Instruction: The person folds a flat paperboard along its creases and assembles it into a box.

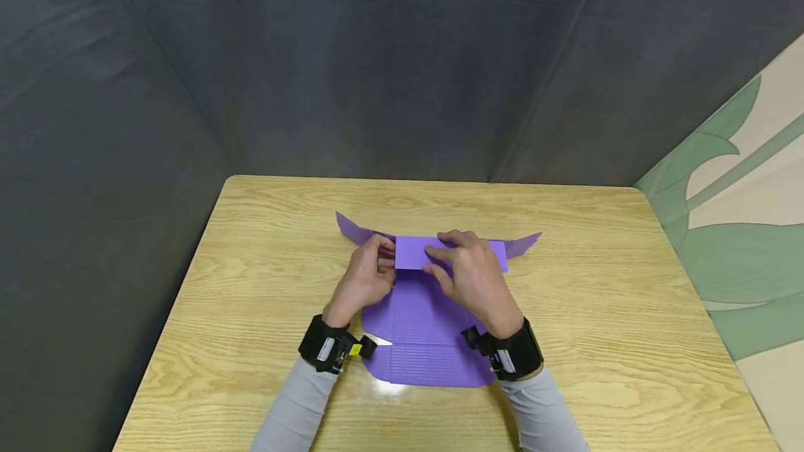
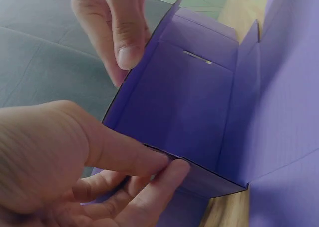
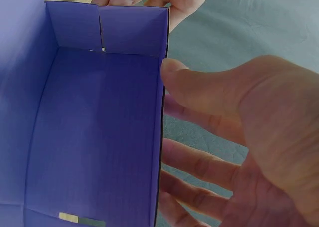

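A purple cardboard box, partly folded up, lies on the table with its far wall raised. My left hand is at the left end of that wall; thumb and forefinger pinch the edge of a short end flap in the left wrist view. Across the raised outer panel lies my right hand, fingers spread and fairly straight. Its thumb tip touches the panel's edge, as the right wrist view shows. Inside, the folded part is hollow, with a narrow slot along a crease.
Two long side flaps stick out beyond the raised wall, a left one and a right one. The wooden table extends around the box. A dark curtain hangs behind it, and a green-patterned surface is at the right.
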`<action>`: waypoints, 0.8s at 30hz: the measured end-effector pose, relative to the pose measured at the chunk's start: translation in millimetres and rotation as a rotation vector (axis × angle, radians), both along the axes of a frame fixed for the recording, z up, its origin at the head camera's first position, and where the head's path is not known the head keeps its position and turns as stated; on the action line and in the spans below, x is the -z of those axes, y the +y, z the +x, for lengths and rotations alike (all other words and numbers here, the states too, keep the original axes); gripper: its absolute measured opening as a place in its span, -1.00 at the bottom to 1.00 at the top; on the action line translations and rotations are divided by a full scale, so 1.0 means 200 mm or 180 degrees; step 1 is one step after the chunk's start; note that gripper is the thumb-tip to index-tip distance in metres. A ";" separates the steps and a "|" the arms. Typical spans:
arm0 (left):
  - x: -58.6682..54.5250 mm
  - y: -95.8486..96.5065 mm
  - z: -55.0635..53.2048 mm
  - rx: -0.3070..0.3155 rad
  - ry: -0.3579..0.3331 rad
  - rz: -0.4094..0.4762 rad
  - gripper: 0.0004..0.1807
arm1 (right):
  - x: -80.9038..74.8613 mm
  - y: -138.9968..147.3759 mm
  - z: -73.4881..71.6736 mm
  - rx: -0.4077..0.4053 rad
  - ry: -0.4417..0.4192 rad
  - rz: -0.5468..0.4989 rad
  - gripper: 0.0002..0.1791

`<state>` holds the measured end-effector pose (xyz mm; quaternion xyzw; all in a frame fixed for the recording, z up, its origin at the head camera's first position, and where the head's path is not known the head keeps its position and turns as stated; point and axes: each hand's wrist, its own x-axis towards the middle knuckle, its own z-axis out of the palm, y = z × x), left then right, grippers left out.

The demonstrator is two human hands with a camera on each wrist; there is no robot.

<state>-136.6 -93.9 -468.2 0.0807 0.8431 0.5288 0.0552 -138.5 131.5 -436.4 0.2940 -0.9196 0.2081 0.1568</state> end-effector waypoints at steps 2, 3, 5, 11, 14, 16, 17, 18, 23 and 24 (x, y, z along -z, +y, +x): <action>0.01 0.01 0.00 -0.0014 0.0056 -0.0041 -0.62 | 0.00 0.00 0.00 -0.0001 0.0008 -0.0002 -0.64; 0.01 0.01 0.00 -0.0030 0.0062 -0.0054 -0.63 | 0.00 0.00 0.00 0.0001 0.0004 -0.0009 -0.64; 0.01 0.02 0.01 -0.0059 0.0054 -0.0064 -0.66 | 0.00 0.00 0.00 0.0001 0.0007 -0.0017 -0.64; 0.01 0.02 0.01 -0.0125 0.0277 -0.0005 -0.62 | 0.00 -0.01 0.01 0.0046 0.0034 0.0014 -0.65; 0.02 0.02 0.02 -0.0156 0.0540 0.0002 -0.48 | 0.00 -0.01 0.01 0.0055 0.0023 -0.0006 -0.64; 0.02 0.02 0.02 -0.0177 0.0581 -0.0037 -0.36 | 0.01 -0.01 0.00 0.0055 0.0008 -0.0035 -0.64; 0.02 0.02 0.02 -0.0190 0.0554 -0.0045 -0.30 | 0.01 -0.01 0.00 0.0056 -0.0002 -0.0046 -0.64; 0.02 0.02 0.02 -0.0204 0.0518 -0.0035 -0.25 | 0.01 -0.01 0.00 0.0058 -0.0013 -0.0049 -0.64; 0.00 0.01 0.02 -0.0258 0.0333 -0.0014 -0.21 | 0.00 -0.01 0.01 0.0072 -0.0071 -0.0046 -0.63; 0.00 0.01 0.02 -0.0263 0.0324 -0.0015 -0.22 | 0.00 -0.01 0.01 0.0075 -0.0083 -0.0051 -0.63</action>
